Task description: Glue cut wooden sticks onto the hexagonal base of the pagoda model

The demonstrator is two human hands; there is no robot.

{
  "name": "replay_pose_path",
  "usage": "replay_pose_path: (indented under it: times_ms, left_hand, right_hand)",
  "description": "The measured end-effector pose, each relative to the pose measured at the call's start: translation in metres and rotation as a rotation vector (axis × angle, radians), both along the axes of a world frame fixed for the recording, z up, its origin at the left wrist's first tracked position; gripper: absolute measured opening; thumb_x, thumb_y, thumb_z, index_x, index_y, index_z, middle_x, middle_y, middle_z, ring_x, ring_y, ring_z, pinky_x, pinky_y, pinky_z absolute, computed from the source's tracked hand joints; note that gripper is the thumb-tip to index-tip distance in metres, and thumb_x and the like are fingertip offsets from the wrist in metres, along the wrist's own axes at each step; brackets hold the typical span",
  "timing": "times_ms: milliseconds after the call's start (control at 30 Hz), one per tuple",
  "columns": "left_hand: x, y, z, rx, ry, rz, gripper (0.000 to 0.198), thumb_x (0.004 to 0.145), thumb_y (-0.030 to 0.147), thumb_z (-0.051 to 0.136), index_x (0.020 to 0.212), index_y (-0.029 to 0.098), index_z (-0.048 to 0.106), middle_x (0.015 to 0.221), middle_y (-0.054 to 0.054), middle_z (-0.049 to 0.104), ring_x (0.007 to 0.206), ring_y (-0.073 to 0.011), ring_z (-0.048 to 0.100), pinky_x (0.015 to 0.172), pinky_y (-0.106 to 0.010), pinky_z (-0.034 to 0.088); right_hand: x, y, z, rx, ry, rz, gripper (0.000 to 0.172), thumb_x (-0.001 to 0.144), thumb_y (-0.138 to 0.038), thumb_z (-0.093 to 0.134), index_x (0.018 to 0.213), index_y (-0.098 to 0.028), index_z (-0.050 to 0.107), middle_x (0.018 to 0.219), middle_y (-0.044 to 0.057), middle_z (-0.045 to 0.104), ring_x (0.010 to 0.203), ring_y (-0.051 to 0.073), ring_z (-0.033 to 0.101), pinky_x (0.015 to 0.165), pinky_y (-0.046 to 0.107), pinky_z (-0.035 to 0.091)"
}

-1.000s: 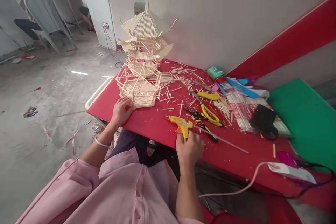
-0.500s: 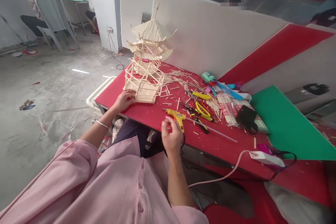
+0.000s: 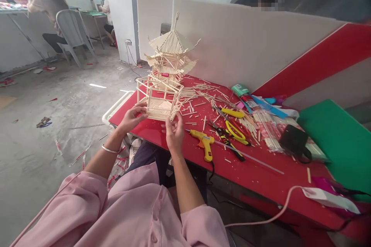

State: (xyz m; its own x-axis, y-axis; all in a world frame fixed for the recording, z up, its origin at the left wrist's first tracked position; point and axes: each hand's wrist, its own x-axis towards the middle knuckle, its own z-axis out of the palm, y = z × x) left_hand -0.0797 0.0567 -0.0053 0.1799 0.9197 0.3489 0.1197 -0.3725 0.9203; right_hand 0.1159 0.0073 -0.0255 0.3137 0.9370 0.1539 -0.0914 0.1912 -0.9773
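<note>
Between my two hands is a small open frame built of thin wooden sticks (image 3: 159,112), with a slatted floor. My left hand (image 3: 131,117) grips its left lower edge, and my right hand (image 3: 174,131) closes on its right front corner. The frame looks slightly tilted; whether it is off the table I cannot tell. Just behind it stands a taller stick pagoda model (image 3: 172,44) with tiered roofs. A yellow glue gun (image 3: 204,142) lies on its side to the right of my right hand.
Loose sticks (image 3: 199,92), yellow-handled scissors (image 3: 235,129) and black-and-yellow pliers (image 3: 228,142) lie on the red table (image 3: 185,150). Farther right are bagged sticks (image 3: 266,131), a black object (image 3: 294,141) and a white power strip (image 3: 330,198). A white board (image 3: 226,42) borders the back.
My right hand has moved left from beside the glue gun to the stick frame and taken hold of its corner. The frame has turned between my hands. The view has shifted slightly.
</note>
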Motion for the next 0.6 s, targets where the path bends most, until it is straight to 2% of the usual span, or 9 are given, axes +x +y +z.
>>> replay_pose_path:
  times_ms: [133, 267, 333, 433, 500, 600]
  left_hand:
    - [0.002, -0.002, -0.004, -0.024, -0.078, 0.073, 0.032, 0.076, 0.047, 0.078, 0.084, 0.017, 0.073, 0.125, -0.015, 0.064, 0.121, -0.0308, 0.058, 0.101, -0.041, 0.049]
    - [0.009, -0.002, -0.008, 0.041, -0.119, 0.167, 0.032, 0.077, 0.049, 0.075, 0.081, 0.017, 0.071, 0.117, -0.013, 0.067, 0.114, -0.0285, 0.062, 0.095, -0.039, 0.051]
    - [0.014, -0.005, -0.011, 0.101, -0.065, 0.274, 0.032, 0.079, 0.050, 0.072, 0.085, 0.019, 0.073, 0.117, -0.013, 0.066, 0.114, -0.0283, 0.062, 0.096, -0.040, 0.051]
    - [0.021, -0.013, -0.016, 0.198, 0.098, 0.517, 0.026, 0.085, 0.046, 0.067, 0.093, 0.022, 0.076, 0.126, -0.011, 0.062, 0.121, -0.0282, 0.056, 0.105, -0.044, 0.045]
    - [0.026, -0.020, -0.018, 0.214, 0.167, 0.660, 0.024, 0.086, 0.042, 0.067, 0.096, 0.023, 0.077, 0.128, -0.011, 0.061, 0.121, -0.0284, 0.055, 0.104, -0.045, 0.045]
    - [0.033, -0.026, -0.018, 0.168, 0.125, 0.713, 0.025, 0.087, 0.041, 0.065, 0.099, 0.022, 0.077, 0.121, -0.011, 0.064, 0.108, -0.0256, 0.061, 0.091, -0.039, 0.052]
  right_hand:
    - [-0.004, 0.007, -0.002, -0.028, 0.055, 0.022, 0.058, 0.081, -0.052, 0.065, 0.127, -0.017, 0.056, 0.092, 0.005, 0.069, 0.070, 0.017, 0.070, 0.059, 0.026, 0.057]
    - [-0.007, 0.007, -0.001, -0.047, 0.048, 0.024, 0.054, 0.080, -0.051, 0.066, 0.122, -0.017, 0.060, 0.081, 0.001, 0.068, 0.067, 0.015, 0.069, 0.055, 0.024, 0.055]
    - [-0.008, 0.007, 0.001, -0.058, 0.056, 0.020, 0.051, 0.080, -0.051, 0.066, 0.118, -0.018, 0.062, 0.077, -0.001, 0.067, 0.063, 0.015, 0.068, 0.052, 0.023, 0.053]
    - [-0.010, 0.006, 0.006, -0.062, 0.070, 0.019, 0.046, 0.080, -0.052, 0.066, 0.109, -0.017, 0.064, 0.074, -0.002, 0.066, 0.059, 0.014, 0.066, 0.050, 0.023, 0.052]
    - [-0.013, 0.005, 0.010, -0.062, 0.070, 0.023, 0.044, 0.080, -0.053, 0.065, 0.106, -0.018, 0.064, 0.072, -0.002, 0.066, 0.057, 0.014, 0.066, 0.050, 0.023, 0.052]
    - [-0.017, 0.003, 0.012, -0.063, 0.073, 0.033, 0.043, 0.080, -0.054, 0.064, 0.105, -0.018, 0.064, 0.070, -0.002, 0.067, 0.057, 0.014, 0.066, 0.050, 0.023, 0.052]
